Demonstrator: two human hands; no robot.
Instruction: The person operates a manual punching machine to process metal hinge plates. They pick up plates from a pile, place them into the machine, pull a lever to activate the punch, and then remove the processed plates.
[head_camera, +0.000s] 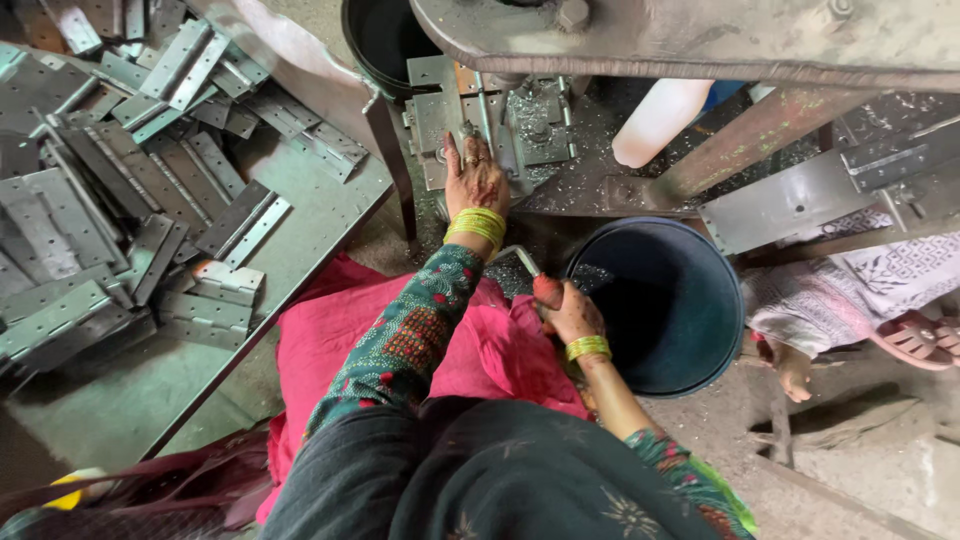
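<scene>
My left hand (476, 178) rests flat, fingers spread, on a metal hinge plate (440, 120) in the press die. My right hand (570, 312) grips a red-handled rod (535, 278) beside the dark bucket (665, 300).

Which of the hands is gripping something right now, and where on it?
Right hand grips a metal lever by its red handle end; left hand rests on the press fixture, holding nothing visible.

At your 10 o'clock, a heap of grey metal hinges (120, 190) covers a sheet-metal table (300, 225). A white plastic bottle (658, 120) stands at 1 o'clock. At 3 o'clock, another person's sandalled foot (915, 338). Pink cloth (320, 350) lies across your lap.
</scene>
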